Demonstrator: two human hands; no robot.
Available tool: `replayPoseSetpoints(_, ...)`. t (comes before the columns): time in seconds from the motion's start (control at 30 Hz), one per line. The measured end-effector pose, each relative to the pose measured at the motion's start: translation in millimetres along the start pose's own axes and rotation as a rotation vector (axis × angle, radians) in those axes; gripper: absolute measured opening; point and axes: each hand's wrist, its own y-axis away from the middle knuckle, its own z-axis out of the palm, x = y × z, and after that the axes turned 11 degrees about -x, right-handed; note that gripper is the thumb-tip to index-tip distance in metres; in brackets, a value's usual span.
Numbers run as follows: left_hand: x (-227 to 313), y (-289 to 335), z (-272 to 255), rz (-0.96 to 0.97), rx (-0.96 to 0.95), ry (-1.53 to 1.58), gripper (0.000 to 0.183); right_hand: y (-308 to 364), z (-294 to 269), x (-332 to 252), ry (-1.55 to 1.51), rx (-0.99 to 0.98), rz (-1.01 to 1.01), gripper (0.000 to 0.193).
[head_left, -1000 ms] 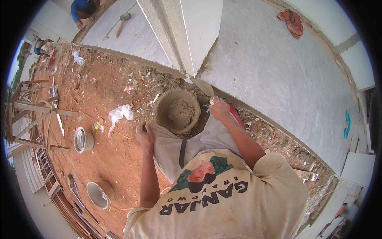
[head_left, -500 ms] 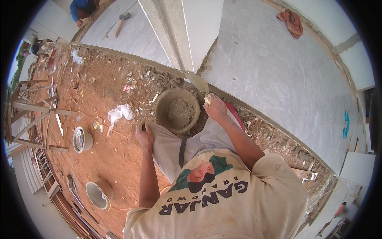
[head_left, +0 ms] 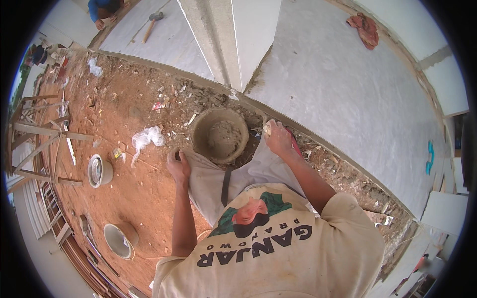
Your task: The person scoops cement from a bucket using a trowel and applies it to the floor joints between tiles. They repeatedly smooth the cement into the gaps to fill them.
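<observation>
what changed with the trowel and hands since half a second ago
The right hand shifted slightly right, drawing the trowel back from the pillar; its blade now barely shows. Nothing was released. The left hand at the knee and the mortar bucket stayed put.

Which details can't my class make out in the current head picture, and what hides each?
All in the head view:
Trowel handle: partly covered by the grip of the right hand.
Bucket floor: buried under mortar.
Left hand: palm hidden by its own back.
Crouching person in blue: cut off by the top edge.
</observation>
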Motion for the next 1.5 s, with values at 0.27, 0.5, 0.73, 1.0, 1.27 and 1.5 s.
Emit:
replayPoseSetpoints(0.27,-3.9,-3.7,1.4,-0.033,-0.033,-0.004,0.025,-27.8,12.2,15.9,0.002,-0.144,0.065,0.042)
replayPoseSetpoints(0.5,-2.7,-2.0,-0.5,-0.038,-0.035,-0.004,0.028,-44.2,13.9,8.6,0.073,-0.172,0.050,0.037)
replayPoseSetpoints(0.73,-1.0,-2.6,0.2,-0.041,-0.019,0.005,0.028,-56.0,8.3,1.5,0.113,-0.177,0.118,0.040)
replayPoseSetpoints(1.0,-4.2,-3.7,-0.1,-0.026,-0.026,0.027,0.027,-53.4,8.7,-8.7,0.084,-0.127,0.148,0.042)
replayPoseSetpoints(1.27,-4.7,-1.7,-1.6,-0.014,-0.004,0.033,0.026,-46.9,-11.7,-17.3,0.080,-0.139,0.093,0.046)
replayPoseSetpoints(1.5,1.2,-0.6,-2.6,-0.031,-0.001,0.046,0.024,-31.9,-19.1,-15.4,0.068,-0.080,0.035,0.043)
